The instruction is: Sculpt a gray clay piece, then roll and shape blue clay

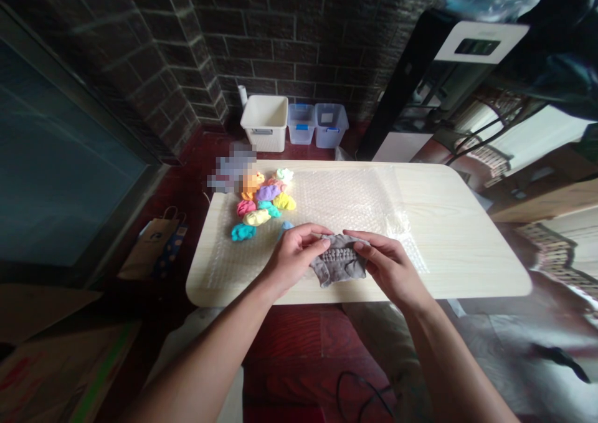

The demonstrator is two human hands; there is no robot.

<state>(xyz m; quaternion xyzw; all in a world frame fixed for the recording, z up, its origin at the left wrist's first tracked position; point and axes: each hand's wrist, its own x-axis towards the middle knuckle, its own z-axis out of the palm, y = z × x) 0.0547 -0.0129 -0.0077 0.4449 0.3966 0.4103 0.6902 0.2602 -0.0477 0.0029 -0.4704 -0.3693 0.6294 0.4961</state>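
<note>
My left hand (299,248) and my right hand (385,258) hold a small soft grey piece (343,267) between them, above the near edge of the table. It looks like cloth or soft clay; I cannot tell which. Rows of small round bumps cross its middle, and its lower edge is uneven. Thumbs lie on the near face of the piece, with fingers behind it, partly hidden. A pale blue lump (286,226) shows just beyond my left hand. Several crumpled coloured lumps lie at the table's left, among them a purple one (267,192) and a teal one (243,232).
Bubble wrap (341,192) covers much of the pale wooden table (476,242). Behind it stand a white bin (265,124) and two clear boxes (331,127) by the brick wall. A paper bag (149,248) is on the floor at left. A blurred patch covers the table's far-left corner.
</note>
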